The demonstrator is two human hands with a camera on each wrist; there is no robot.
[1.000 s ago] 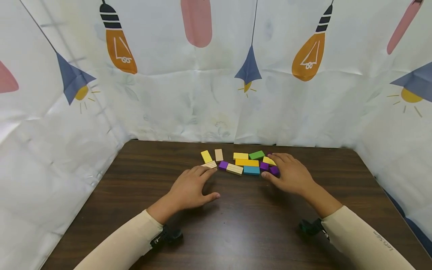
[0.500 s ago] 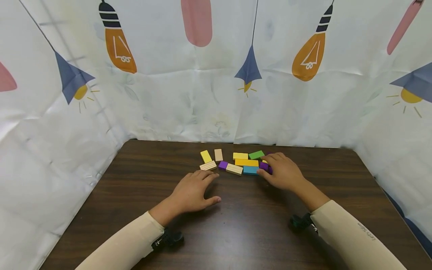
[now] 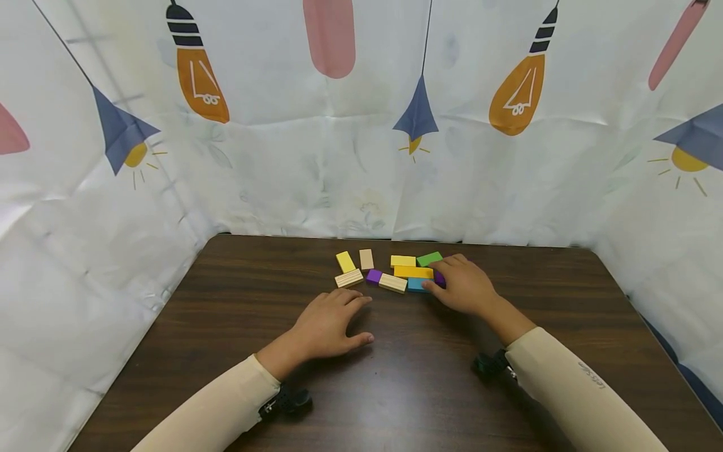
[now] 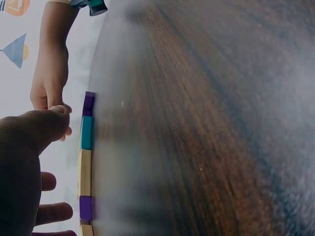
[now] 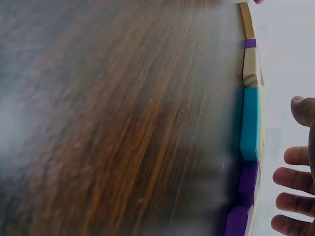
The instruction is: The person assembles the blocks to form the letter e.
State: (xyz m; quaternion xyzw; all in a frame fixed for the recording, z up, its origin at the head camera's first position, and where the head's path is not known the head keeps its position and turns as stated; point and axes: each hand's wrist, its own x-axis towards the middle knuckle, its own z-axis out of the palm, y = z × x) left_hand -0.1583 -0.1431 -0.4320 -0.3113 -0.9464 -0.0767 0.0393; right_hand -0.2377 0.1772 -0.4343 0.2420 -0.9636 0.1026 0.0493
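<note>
Coloured blocks (image 3: 413, 272) are lying near the far edge of the table (image 3: 375, 402), seemingly unmoved. Right hand (image 3: 464, 287) is shifting leftward over their right end, partly covering the blue block (image 3: 416, 285); contact unclear. Left hand (image 3: 324, 325) is easing back. Both are staying apart, fingers loosely spread, so no block is being lifted.

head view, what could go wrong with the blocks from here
The right hand hovers by the blue block, so lowering it might push that block into the orange-yellow block behind. It also hides parts of the purple blocks in the head view, so one could be knocked unseen. The left hand is near a pale wooden block and might bump it.
</note>
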